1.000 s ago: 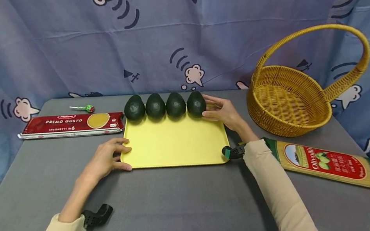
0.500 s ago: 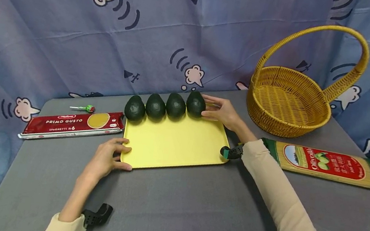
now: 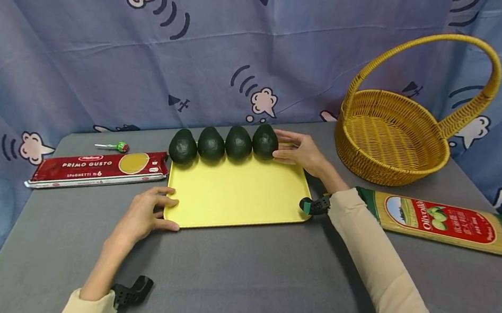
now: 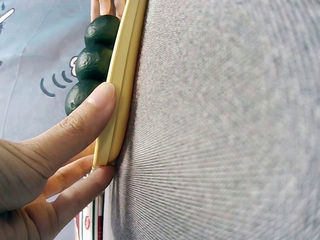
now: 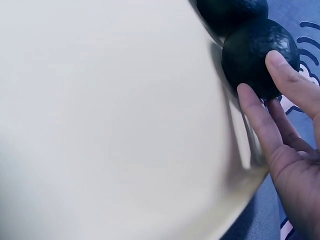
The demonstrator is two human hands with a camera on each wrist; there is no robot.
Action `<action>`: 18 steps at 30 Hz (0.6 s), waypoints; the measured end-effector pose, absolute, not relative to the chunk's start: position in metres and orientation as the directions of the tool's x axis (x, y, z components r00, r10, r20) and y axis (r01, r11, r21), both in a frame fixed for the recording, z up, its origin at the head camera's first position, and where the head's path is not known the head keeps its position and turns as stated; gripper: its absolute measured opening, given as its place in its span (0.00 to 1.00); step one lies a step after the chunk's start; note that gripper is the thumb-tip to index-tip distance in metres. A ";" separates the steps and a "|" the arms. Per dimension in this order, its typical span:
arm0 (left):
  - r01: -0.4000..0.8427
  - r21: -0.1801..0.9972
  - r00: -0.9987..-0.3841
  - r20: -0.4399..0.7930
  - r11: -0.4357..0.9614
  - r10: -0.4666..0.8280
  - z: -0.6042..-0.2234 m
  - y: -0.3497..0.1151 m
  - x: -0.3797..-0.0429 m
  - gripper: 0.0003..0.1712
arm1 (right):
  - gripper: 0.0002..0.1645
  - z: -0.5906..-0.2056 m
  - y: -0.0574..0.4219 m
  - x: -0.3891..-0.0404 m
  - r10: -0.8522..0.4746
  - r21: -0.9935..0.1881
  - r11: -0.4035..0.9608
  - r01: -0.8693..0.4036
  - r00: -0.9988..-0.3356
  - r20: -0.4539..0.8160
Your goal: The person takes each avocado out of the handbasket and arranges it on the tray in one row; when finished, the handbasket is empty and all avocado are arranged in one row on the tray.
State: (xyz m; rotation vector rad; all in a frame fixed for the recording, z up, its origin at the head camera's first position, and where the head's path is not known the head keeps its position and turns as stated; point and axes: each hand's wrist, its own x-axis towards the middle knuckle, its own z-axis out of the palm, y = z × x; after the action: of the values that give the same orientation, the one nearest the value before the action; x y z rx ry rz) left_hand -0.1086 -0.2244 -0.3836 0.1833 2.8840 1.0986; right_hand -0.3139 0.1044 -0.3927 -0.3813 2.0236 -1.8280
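Several dark green avocados [image 3: 211, 144] stand side by side along the back edge of a flat yellow tray [image 3: 235, 197] on the table. My right hand [image 3: 305, 153] holds the rightmost avocado [image 3: 265, 141] from its right side; in the right wrist view, fingertips [image 5: 277, 59] touch the avocado's skin. At the tray's front left corner, my left hand [image 3: 142, 211] grips the rim. Seen from the left wrist, the thumb lies on the tray's front edge and the fingers reach round the corner, partly hidden by the tray.
A yellow wicker basket [image 3: 389, 165] with a tall handle stands at the back right. In front of it lies a green-ended spaghetti pack [image 3: 444, 222]. Left of the tray are a red spaghetti pack [image 3: 100, 167] and a lollipop [image 3: 120, 147]. A patterned blue cloth [image 3: 228, 41] hangs behind the table.
The rightmost avocado has shifted very slightly left, towards its neighbour, with my right hand on it. The left hand and the tray look unmoved.
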 end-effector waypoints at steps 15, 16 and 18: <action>0.111 0.663 -0.990 0.005 0.741 0.143 -0.384 -0.226 -0.109 0.31 | 0.39 -0.392 0.111 -0.317 -0.469 -0.990 0.132 0.056 -0.876 -0.112; 0.111 0.662 -0.990 0.004 0.741 0.144 -0.384 -0.226 -0.109 0.31 | 0.40 -0.392 0.110 -0.317 -0.469 -0.989 0.137 0.057 -0.876 -0.115; 0.109 0.664 -0.989 0.002 0.739 0.145 -0.384 -0.226 -0.110 0.31 | 0.41 -0.391 0.109 -0.317 -0.469 -0.987 0.150 0.055 -0.875 -0.120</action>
State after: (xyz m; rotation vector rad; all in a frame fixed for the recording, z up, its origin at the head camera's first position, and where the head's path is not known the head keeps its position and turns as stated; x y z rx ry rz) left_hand -0.1096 -0.2261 -0.3841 0.2103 2.8828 1.0965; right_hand -0.3165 0.1094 -0.3907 -0.3952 2.0337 -1.7727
